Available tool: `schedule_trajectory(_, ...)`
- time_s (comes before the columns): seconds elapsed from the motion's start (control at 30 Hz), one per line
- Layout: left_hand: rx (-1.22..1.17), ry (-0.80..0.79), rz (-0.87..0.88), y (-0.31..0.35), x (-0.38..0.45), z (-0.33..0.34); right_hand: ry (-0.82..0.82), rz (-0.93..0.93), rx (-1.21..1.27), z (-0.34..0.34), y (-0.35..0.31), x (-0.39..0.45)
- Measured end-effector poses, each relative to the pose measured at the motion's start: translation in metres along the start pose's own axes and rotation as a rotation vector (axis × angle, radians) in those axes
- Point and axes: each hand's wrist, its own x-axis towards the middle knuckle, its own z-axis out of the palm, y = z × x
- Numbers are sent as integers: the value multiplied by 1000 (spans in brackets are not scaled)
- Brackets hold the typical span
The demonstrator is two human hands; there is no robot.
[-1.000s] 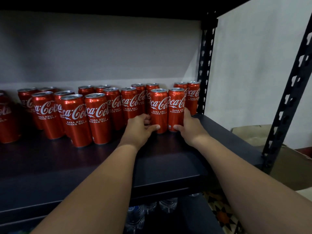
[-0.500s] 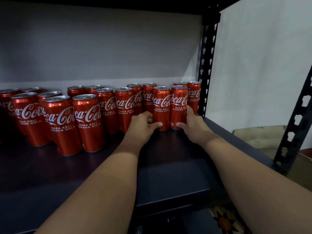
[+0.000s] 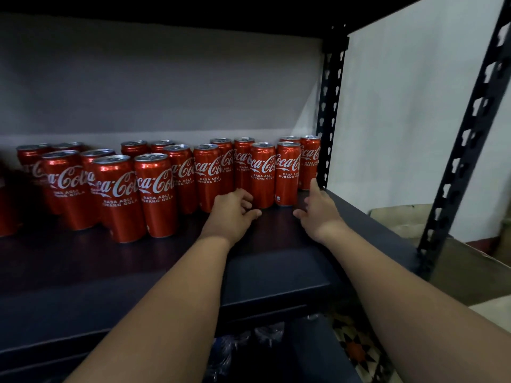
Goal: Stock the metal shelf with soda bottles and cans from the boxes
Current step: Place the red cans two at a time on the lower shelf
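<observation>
My left hand (image 3: 231, 214) is resting with loosely curled fingers, holding nothing, just before two red cans (image 3: 262, 175) standing on the dark shelf (image 3: 166, 261). My right hand (image 3: 318, 210), fingers relaxed, is reaching beside them toward the perforated post (image 3: 329, 117) at one o'clock. More cans (image 3: 116, 197) are crowding at ten o'clock.

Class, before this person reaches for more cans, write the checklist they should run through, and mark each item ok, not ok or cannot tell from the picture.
1. Left hand free of any can: ok, fingers loosely curled, holding nothing.
2. Right hand free: ok, fingers relaxed beside the cans.
3. Two front cans upright: ok.
4. Room left on the shelf in front of the rows: ok, bare board shows.
5. End can clear of the corner post: cannot tell, they overlap in this view.
6. Supply box within reach: cannot tell.
</observation>
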Motion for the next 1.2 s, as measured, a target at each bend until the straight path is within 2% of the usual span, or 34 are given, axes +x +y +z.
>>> schedule_trajectory(0.13,7,-33,-55,12,-39,-10,-5,-37,-32,-9,-13,-47)
schedule_trajectory(0.33,-34,-40,-94,42,-122,-35,36,-91,57,-24,-32,-133)
schedule_trajectory(0.5,-182,164,-113,61,-215,-42,137,-219,148,-21,-36,-205)
schedule_trajectory(0.57,-212,174,-148,49,-255,-29,126,-242,172,-6,-27,-232)
schedule_trajectory(0.67,-196,47,-323,5,-303,7,37,-184,120,35,4,-267)
schedule_trajectory(0.77,-167,-71,-520,-46,-336,49,-96,-47,71,84,46,-296)
schedule_trajectory(0.9,-98,-239,-732,-107,-375,96,-350,185,23,141,100,-332)
schedule_trajectory(1.0,41,-342,-862,-151,-404,117,-502,309,-95,171,131,-352)
schedule_trajectory(1.1,170,-374,-973,-193,-426,136,-615,348,-200,199,152,-359)
schedule_trajectory(1.2,143,-361,-1057,-221,-437,154,-709,297,-263,227,166,-365)
